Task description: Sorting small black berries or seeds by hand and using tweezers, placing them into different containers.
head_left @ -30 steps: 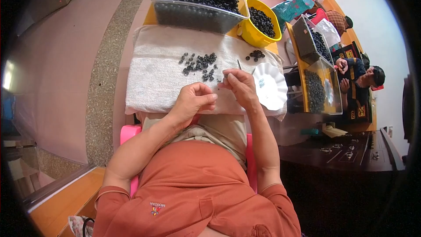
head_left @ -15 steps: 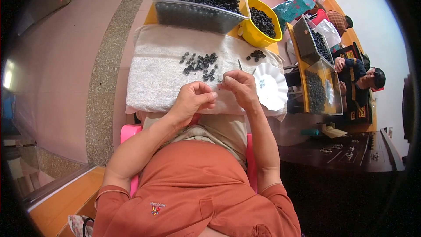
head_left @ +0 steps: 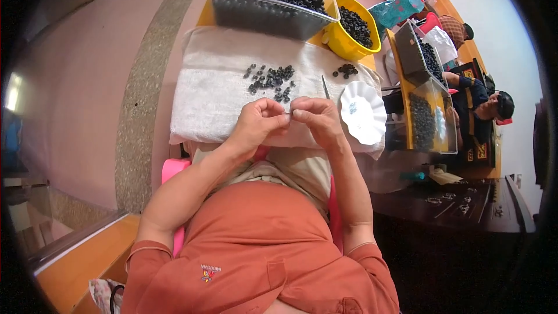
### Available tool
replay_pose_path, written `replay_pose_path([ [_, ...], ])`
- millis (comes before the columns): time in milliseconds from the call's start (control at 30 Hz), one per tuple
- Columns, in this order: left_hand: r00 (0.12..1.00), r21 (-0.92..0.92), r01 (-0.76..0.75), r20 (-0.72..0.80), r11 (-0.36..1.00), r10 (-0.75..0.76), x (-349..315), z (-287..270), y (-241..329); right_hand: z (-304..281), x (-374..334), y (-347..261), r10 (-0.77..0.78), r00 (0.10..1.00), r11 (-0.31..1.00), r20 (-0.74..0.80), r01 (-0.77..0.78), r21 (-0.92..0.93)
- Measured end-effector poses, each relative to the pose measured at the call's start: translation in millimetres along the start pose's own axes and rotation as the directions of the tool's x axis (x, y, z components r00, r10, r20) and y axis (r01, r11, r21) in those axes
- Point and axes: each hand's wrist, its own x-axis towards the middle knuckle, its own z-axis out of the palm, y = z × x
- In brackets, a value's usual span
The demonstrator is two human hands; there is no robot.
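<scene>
White towelling (head_left: 203,93) is spread across a table before a seated person, whose two bare hands are brought together near its front edge. Among the loose black bead-like pieces (head_left: 271,80) scattered just beyond the fingertips, no shared direction is shown; each is short and roundish, and any long axis is too small to be made out. A slim dark tool (head_left: 326,87) is seen beside the right hand, its long axis run away from the person and its narrow tip pointed toward the far side, tilted slightly left; its near end is hidden, and whether it is gripped or merely laid there cannot be told. By the left hand (head_left: 261,123), a pinch is formed, thumb pressed to a bent forefinger, the other fingers curled under. By the right hand (head_left: 318,119), a similar pinch is made, its tips set against or just beside those of the left; what is held between them is too small to be identified. To the right, a white scalloped dish (head_left: 356,125) is placed, with a smaller black cluster (head_left: 347,70) beyond it. Farther back, more pieces are heaped in a clear plastic tub (head_left: 267,20) and a yellow bucket (head_left: 344,43).
</scene>
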Motion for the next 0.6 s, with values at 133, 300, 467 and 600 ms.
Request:
replay_pose_path([
  [133,1.0,-0.014,-0.015,0.001,1.0,0.015,-1,0,1,3,-1,-1,-0.002,0.999,1.0,0.033,0.002,-0.003],
  [300,0.998,-0.017,-0.035,0.052,0.999,0.036,-2,-1,4,5,-2,-2,-0.039,0.998,0.999,0.048,0.04,-0.034],
  [467,0.996,0.004,-0.044,0.083,0.999,0.043,-1,-3,6,7,-4,-3,-0.072,0.996,0.99,0.05,0.077,-0.115],
  [600,0.994,0.038,-0.03,0.104,0.999,0.026,-1,-3,11,7,-4,-4,-0.081,0.995,0.988,0.055,0.087,-0.126],
])
